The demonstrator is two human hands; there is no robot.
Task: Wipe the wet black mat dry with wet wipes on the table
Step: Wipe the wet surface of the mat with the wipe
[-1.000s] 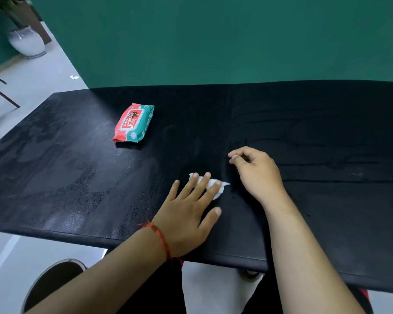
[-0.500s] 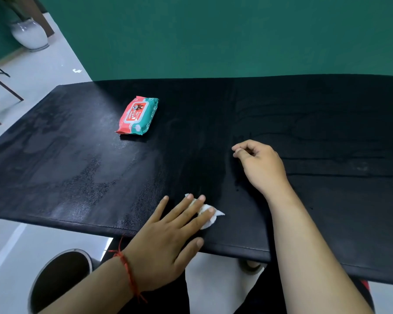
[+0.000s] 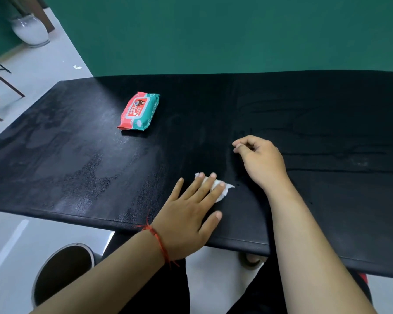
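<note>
The black mat covers the whole table, with dull wet patches on its left half and thin streaks on the right. My left hand lies flat near the front edge, its straight fingers pressing a crumpled white wipe onto the mat; most of the wipe is hidden under the fingers. My right hand rests on the mat just right of the wipe, fingers loosely curled and holding nothing. A red and teal pack of wet wipes lies further back on the left.
A round dark bin stands on the floor below the table's front edge, at the left. A white vase and chair legs are on the floor at the far left. A green wall rises behind the table.
My left hand slid the wipe toward the front edge, then pushed it a little way back up the mat. My right hand stayed in place.
</note>
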